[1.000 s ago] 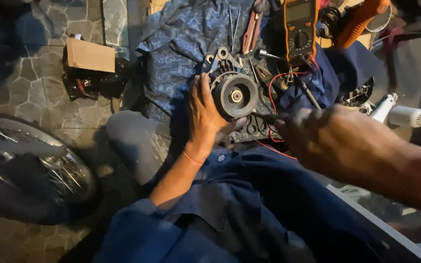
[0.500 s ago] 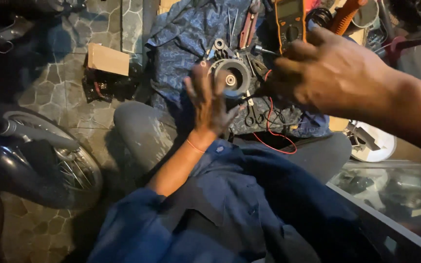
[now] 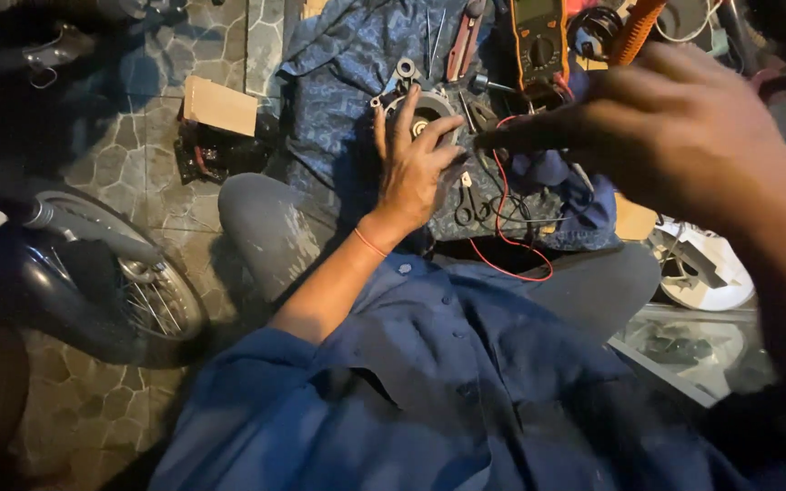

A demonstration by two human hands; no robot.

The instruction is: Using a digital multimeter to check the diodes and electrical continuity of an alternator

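A grey metal alternator (image 3: 429, 105) lies on a blue patterned cloth (image 3: 338, 73) spread on the floor in front of me. My left hand (image 3: 411, 164) rests flat on it with fingers spread. My right hand (image 3: 675, 136) is raised close to the camera and grips a dark probe (image 3: 520, 136) whose tip points toward the alternator. A yellow multimeter (image 3: 539, 41) lies just beyond, with red wire (image 3: 502, 218) looping across the cloth toward my lap.
A motorcycle wheel (image 3: 129, 282) stands at the left on the stone floor. A small cardboard box (image 3: 220, 105) lies left of the cloth. Small pliers (image 3: 466, 205) rest on the cloth. An orange-handled tool (image 3: 634, 27) and a white part (image 3: 702, 268) sit at the right.
My left hand has slid from the alternator's left side onto its top. My right hand has risen toward the camera, holding the probe. The view has shifted downward.
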